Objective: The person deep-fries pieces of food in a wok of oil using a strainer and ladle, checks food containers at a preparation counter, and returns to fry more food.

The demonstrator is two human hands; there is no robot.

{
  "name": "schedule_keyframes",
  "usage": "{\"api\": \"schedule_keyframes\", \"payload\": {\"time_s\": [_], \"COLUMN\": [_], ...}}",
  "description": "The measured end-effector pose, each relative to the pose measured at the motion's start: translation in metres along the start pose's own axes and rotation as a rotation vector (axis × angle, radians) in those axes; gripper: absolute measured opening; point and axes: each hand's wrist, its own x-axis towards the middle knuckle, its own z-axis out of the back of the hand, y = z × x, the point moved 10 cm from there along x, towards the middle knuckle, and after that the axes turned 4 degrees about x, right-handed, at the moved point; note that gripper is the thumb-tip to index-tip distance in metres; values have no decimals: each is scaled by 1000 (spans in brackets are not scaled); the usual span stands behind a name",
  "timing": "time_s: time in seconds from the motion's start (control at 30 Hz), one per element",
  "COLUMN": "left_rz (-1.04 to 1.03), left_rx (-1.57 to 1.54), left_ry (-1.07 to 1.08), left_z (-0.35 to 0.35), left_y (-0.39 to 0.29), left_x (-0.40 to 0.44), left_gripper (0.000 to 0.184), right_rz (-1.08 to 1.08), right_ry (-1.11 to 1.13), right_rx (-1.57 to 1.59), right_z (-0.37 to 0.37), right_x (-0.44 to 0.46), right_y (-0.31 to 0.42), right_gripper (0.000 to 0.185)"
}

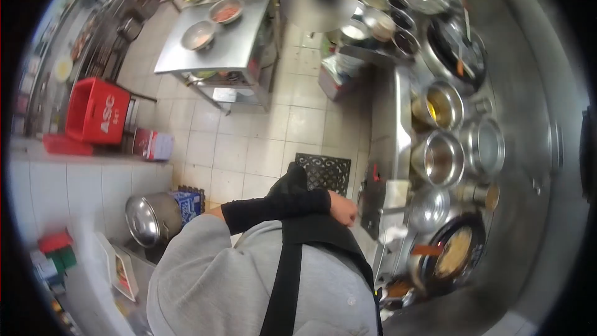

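Observation:
My left hand (343, 210) is bent across the front of my body, its forearm in a black sleeve cover. The fingers look curled closed; anything inside them is hidden. It is nearest to the edge of the steel stove counter (385, 143), apart from it. My right hand does not show. To the right of my body, a black wok (481, 236) holds a pale brown food or liquid (456, 252), with a wooden handle (428, 250) lying across its near rim. Above the wok is a round metal strainer (429, 208).
Steel pots (439, 157) and a second wok (454, 56) line the stove. A steel table (233, 43) bears bowls of chopped food. At left stand a red crate (99, 111) and a lidded stockpot (146, 219). A black mat (323, 174) lies ahead; a person (317, 0) is beyond.

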Motion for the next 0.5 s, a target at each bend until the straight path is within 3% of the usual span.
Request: {"api": "schedule_keyframes", "payload": {"time_s": [0.1, 0.2, 0.33, 0.37, 0.5], "left_rz": [46, 117, 76, 58, 84], "left_rx": [26, 43, -53, -173, -200], "left_ry": [-92, -176, -347, -299, -440], "left_z": [45, 83, 113, 115, 157], "left_y": [24, 28, 49, 57, 117], "left_x": [-48, -95, -127, -134, -174], "left_gripper": [36, 34, 31, 32, 35], "right_rz": [260, 429, 690, 758, 957], "right_ry": [256, 404, 653, 665, 750], "right_rx": [257, 542, 571, 528, 387], "right_z": [-43, -18, -1, 5, -19], "right_x": [53, 80, 71, 65, 67], "right_y": [133, 304, 481, 514, 606], "right_gripper": [30, 30, 29, 28, 27]}}
